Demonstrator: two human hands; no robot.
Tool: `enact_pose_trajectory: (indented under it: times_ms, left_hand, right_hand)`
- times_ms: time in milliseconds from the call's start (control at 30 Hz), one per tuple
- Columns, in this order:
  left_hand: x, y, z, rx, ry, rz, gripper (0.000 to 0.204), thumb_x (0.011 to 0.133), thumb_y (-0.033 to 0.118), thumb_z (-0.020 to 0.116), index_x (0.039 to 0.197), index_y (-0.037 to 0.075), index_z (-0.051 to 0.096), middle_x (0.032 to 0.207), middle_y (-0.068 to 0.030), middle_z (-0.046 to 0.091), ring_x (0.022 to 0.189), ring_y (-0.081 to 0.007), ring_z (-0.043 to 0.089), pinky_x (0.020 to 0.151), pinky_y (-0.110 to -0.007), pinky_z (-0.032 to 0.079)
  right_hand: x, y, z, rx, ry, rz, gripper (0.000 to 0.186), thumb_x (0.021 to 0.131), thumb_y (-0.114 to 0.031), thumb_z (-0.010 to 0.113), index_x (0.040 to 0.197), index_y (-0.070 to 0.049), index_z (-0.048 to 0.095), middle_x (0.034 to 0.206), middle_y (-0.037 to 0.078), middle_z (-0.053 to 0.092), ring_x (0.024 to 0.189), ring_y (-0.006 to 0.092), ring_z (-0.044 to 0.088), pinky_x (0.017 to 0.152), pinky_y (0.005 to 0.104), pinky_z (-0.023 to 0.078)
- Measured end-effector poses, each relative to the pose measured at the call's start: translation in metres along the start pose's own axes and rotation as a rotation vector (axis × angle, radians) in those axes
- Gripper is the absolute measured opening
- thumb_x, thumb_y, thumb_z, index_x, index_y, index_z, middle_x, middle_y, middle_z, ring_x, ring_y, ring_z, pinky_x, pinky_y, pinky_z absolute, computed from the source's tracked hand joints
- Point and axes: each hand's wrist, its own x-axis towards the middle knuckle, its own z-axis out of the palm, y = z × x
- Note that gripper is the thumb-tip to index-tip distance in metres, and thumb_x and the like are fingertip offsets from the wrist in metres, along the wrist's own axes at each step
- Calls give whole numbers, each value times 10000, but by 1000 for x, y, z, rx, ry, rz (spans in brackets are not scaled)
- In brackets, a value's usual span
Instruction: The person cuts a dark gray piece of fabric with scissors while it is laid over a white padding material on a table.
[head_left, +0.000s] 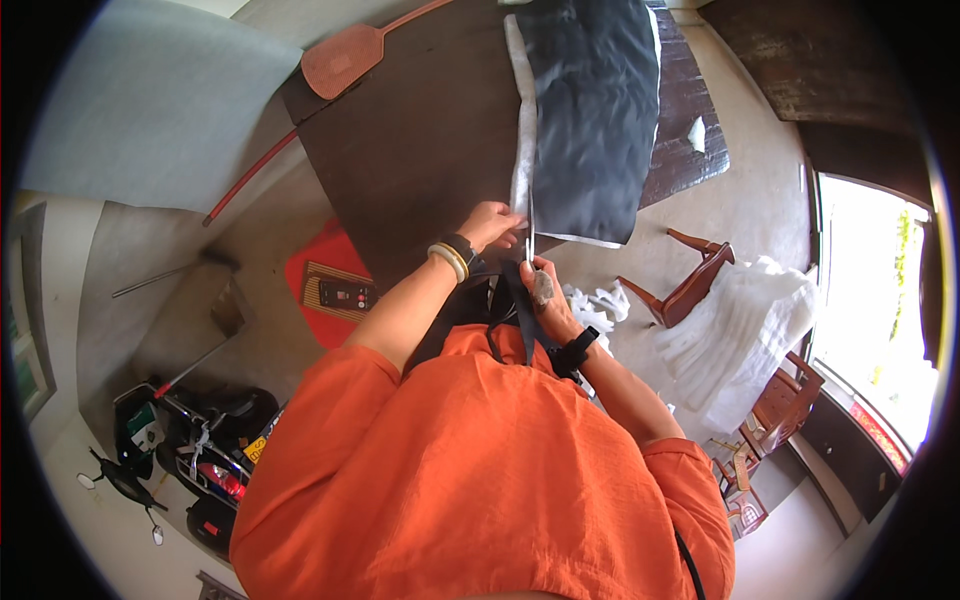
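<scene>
A black sheet (590, 120) with a white lower edge lies on the dark table, its surface slightly rumpled. Along its left side runs a narrow whitish strip (522, 120). My left hand (487, 225) pinches the near end of this strip between its fingers. Close beside it, my right hand (550, 305) is closed round the handle of scissors. The thin metal blades of the scissors (531, 222) point away from me, between the strip and the sheet's near left corner. Whether the blades are apart I cannot tell.
A fly swatter (345, 60) lies on the table (420, 130) at the far left. Left of me, a phone (345, 294) rests on a red stool (325, 325). White scraps (600, 303) and a chair (700, 285) beside white sheeting (750, 320) are at the right.
</scene>
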Motion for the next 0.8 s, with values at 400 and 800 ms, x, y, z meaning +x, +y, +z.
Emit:
enact_pose_trajectory:
  times_ms: [400, 800]
  left_hand:
    - [-1, -4, -9, 11, 12, 13, 272, 860, 264, 604, 923, 1, 579, 826, -60, 610, 665, -112, 600, 591, -228, 514]
    - [-4, -1, -18, -9, 7, 25, 262, 858, 245, 596, 944, -1, 575, 838, -81, 619, 674, -130, 611, 594, -233, 509]
  right_hand:
    - [-9, -29, -10, -26, -197, 73, 743, 859, -581, 469, 1327, -47, 248, 893, -4, 490, 718, 60, 446, 609, 212, 377]
    - [-12, -16, -17, 89, -300, 249, 740, 843, -620, 458, 1317, -80, 281, 986, 10, 491, 829, 85, 476, 701, 262, 414]
